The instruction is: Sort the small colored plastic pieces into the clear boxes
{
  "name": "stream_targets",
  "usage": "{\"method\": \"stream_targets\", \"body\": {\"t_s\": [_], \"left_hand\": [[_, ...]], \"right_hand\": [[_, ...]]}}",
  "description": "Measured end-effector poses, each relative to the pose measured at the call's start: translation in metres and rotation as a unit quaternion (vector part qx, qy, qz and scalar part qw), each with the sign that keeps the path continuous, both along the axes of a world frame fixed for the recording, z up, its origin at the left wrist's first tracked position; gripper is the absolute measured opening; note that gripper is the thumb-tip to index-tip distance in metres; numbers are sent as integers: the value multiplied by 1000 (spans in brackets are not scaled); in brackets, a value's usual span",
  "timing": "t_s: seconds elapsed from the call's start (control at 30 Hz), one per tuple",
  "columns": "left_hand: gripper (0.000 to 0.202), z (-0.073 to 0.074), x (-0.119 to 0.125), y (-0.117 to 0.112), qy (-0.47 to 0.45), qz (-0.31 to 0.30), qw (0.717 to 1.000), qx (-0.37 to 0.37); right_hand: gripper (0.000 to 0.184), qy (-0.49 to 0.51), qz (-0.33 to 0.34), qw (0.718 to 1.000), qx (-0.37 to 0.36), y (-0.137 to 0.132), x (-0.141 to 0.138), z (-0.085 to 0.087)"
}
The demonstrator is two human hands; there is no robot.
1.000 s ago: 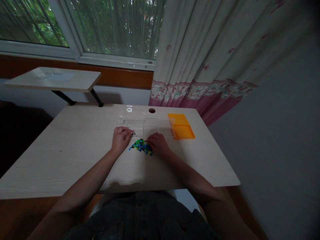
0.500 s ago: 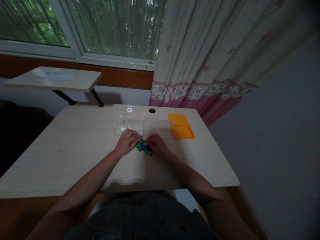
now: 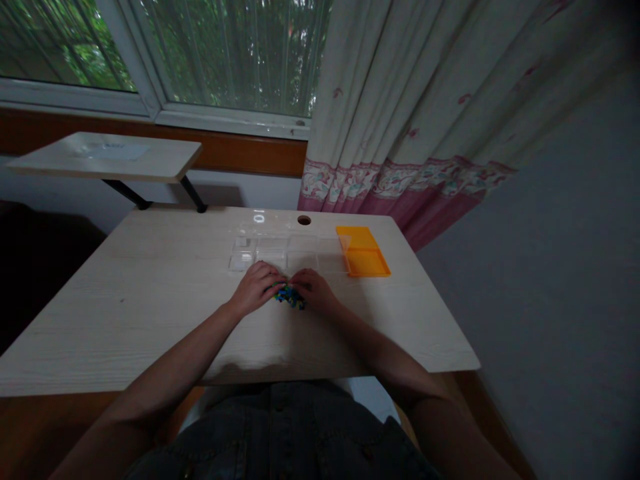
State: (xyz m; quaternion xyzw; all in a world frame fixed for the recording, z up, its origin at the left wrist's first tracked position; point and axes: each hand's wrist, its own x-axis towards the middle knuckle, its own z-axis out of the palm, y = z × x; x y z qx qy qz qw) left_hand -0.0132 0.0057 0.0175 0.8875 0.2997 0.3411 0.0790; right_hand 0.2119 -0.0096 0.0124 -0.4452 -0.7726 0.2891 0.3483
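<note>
A small heap of blue, green and black pieces (image 3: pixel 289 296) lies on the pale wooden table (image 3: pixel 150 300). My left hand (image 3: pixel 257 287) and my right hand (image 3: pixel 313 289) close in on the heap from either side. Their fingers curl down over it and nearly meet, so most of the heap is covered. Just beyond the hands lies a clear plastic box with several compartments (image 3: pixel 273 251). Its orange lid (image 3: pixel 363 260) hangs open at its right end.
A cable hole (image 3: pixel 304 220) sits near the table's far edge. A raised shelf (image 3: pixel 105 157) stands at the back left under the window. A flowered curtain (image 3: pixel 400 133) hangs at the back right, beside a grey wall (image 3: pixel 550 267).
My left hand came from the clear box down to the heap. Both hands have drawn together, squeezing the spread-out pieces into a tighter, mostly covered cluster.
</note>
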Motion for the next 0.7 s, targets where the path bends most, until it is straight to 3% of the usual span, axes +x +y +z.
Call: {"method": "stream_targets", "body": {"t_s": [0.27,0.43,0.6,0.7], "left_hand": [[17,0,2,1,-3,2,1000,-2],[18,13,7,2,17,29,999,4],[20,31,10,9,22,53,998,6],[19,33,14,16,-3,73,997,14]], "right_hand": [[14,17,2,1000,4,-2,-3,0],[14,4,-20,1000,22,4,3,-1],[14,-44,-6,998,45,11,6,12],[14,-85,23,995,36,13,1,23]]}}
